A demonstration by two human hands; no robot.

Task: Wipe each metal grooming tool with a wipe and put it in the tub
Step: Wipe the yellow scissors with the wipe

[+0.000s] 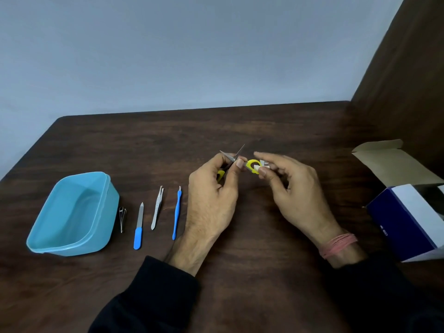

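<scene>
Small scissors with yellow handles and spread metal blades are held above the middle of the table. My left hand grips them near the pivot. My right hand pinches a small white wipe against one yellow handle loop. A light blue tub stands at the left with nothing in it. Between the tub and my left hand lie a nail clipper, a blue-handled nail file, silver tweezers and a blue-handled cuticle tool.
An open blue-and-white cardboard box stands at the right table edge, its brown flap raised behind it. A dark wooden panel rises at the far right. The brown table meets a pale wall at the back.
</scene>
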